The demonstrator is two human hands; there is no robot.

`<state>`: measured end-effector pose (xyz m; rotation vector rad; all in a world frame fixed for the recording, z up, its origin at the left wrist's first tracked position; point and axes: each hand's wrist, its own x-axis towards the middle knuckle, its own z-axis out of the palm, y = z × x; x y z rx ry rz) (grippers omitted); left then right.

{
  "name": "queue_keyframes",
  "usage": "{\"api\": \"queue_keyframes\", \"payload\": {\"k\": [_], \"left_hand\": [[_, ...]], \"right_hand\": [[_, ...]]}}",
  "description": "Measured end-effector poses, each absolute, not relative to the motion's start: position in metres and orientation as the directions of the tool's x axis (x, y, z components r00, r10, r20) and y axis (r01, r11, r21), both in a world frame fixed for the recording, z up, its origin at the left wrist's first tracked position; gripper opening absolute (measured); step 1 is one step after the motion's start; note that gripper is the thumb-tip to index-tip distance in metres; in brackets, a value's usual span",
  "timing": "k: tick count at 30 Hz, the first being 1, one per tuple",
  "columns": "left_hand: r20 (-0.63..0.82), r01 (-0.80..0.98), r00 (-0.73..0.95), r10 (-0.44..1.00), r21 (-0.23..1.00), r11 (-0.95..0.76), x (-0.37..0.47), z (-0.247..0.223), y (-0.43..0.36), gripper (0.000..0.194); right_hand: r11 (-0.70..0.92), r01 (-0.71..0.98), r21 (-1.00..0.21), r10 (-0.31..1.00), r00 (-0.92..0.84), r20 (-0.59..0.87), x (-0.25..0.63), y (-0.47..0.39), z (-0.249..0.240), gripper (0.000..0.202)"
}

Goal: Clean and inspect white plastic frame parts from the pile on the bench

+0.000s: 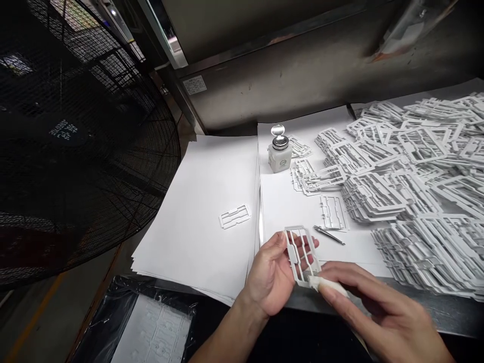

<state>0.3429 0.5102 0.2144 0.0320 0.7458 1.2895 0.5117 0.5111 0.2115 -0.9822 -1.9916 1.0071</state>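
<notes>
My left hand holds a white plastic frame part upright by its edge, just above the table's front edge. My right hand pinches a small white cloth wad and presses it against the frame's lower corner. A second white frame part lies flat and alone on the stack of white paper sheets to the left. Metal tweezers rest on the paper just beyond my hands.
Big heaps of the same white frames cover the table's right side. A white liquid dispenser bottle with a metal top stands at the back. A large black fan grille fills the left. A black-lined bin with frames sits below.
</notes>
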Motion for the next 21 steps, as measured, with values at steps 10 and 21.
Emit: {"api": "queue_keyframes", "payload": {"k": [10, 21], "left_hand": [[-0.550, -0.866, 0.220, 0.805, 0.270, 0.421, 0.352, 0.215, 0.508, 0.075], [-0.580, -0.790, 0.246, 0.776, 0.344, 0.507, 0.355, 0.205, 0.504, 0.063]], "right_hand": [[0.331, 0.173, -0.928, 0.840, -0.501, 0.206, 0.495, 0.503, 0.222, 0.013], [0.472, 0.402, -0.784, 0.848, -0.450, 0.279, 0.484, 0.546, 0.228, 0.016]]}}
